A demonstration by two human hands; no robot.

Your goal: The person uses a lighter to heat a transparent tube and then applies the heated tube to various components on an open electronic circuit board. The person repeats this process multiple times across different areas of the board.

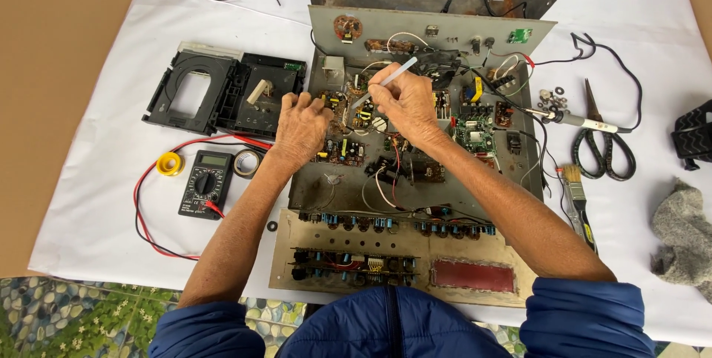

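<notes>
Head view: right hand [404, 102] closed in a pinch around a thin white stick [386, 84], gripped near its lower part, upper end slanting up and to the right beyond the fingertips [377, 85]. Left hand [300, 127] resting flat with fingers curled loosely over the brown circuit boards [343, 149], nothing gripped. Both hands inside the open grey metal chassis [423, 106], full of boards, wires and small components. Just left of chassis, black disc drive tray [222, 95]; below it, black multimeter [205, 184] with red lead. On the right, soldering iron [571, 117], scissors [602, 143], small brush [577, 199].
</notes>
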